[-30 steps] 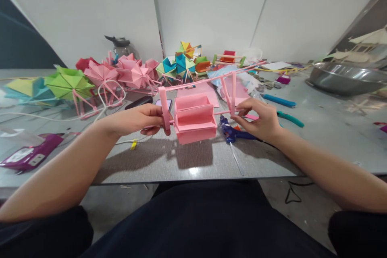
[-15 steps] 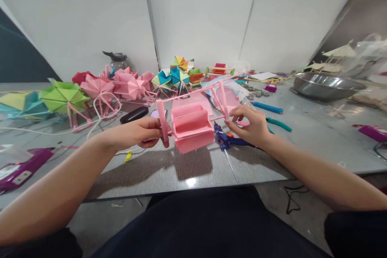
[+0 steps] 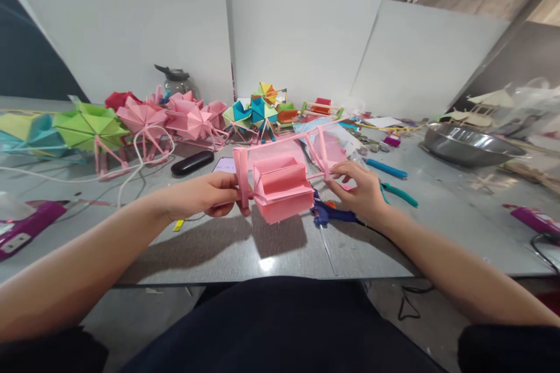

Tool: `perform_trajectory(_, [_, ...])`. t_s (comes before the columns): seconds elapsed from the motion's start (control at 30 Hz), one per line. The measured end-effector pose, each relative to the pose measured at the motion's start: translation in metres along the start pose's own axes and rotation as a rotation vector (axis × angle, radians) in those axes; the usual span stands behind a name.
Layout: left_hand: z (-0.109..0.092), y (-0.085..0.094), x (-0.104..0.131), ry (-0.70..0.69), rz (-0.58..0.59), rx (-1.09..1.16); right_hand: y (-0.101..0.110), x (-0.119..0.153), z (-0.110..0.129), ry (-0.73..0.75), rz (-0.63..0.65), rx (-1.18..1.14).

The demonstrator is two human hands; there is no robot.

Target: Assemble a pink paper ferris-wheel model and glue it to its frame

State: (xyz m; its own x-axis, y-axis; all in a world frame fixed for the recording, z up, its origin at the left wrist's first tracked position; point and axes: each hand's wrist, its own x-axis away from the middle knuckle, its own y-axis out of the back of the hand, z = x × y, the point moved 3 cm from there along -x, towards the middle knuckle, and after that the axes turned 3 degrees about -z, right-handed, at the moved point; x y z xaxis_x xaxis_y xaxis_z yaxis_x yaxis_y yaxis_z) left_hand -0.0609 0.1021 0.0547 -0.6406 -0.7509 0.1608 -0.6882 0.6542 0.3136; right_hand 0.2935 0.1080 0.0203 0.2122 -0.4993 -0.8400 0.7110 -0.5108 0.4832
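A pink paper water wheel model (image 3: pixel 283 186), with folded compartments and a stick frame, hangs above the table between my hands. My left hand (image 3: pixel 214 193) pinches the frame's left leg beside the axle end. On the other side, my right hand (image 3: pixel 356 186) grips the right leg where the axle meets it, fingers closed. Below and behind my right hand lies a blue glue gun (image 3: pixel 335 213) with a clear glue stick pointing to the table edge. A phone (image 3: pixel 224 165) rests behind my left hand, partly covered. Pink paper sheets (image 3: pixel 277 151) lie behind the model.
Several finished paper wheels, such as a green one (image 3: pixel 91 127), line the back left. To the right are teal-handled pliers (image 3: pixel 400 193), a blue tool (image 3: pixel 387 169), a metal bowl (image 3: pixel 472 143) and a purple glue gun (image 3: pixel 536 220). A black case (image 3: pixel 192 163) and white cable (image 3: pixel 142 166) lie left.
The model has turned slightly, its left end swinging so the left leg shows wider. Both hands keep their hold. The camera view has tilted a little.
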Motion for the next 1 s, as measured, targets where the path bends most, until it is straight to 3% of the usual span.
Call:
perform_trajectory(0.13, [0.001,-0.004,-0.003,-0.007,-0.012,0.008,0.0,0.0,-0.002,-0.011,0.012,0.054])
perform_trajectory(0.4, [0.004,-0.015,-0.005,0.038,-0.049,0.116,0.006,0.0,-0.005,0.144,-0.049,0.16])
perform_trajectory(0.73, [0.018,-0.023,-0.025,0.078,-0.061,0.266,0.006,-0.007,-0.027,0.217,0.039,0.26])
perform_trajectory(1.0, [0.017,-0.024,-0.023,0.062,-0.064,0.255,-0.001,-0.006,-0.033,0.196,0.088,0.313])
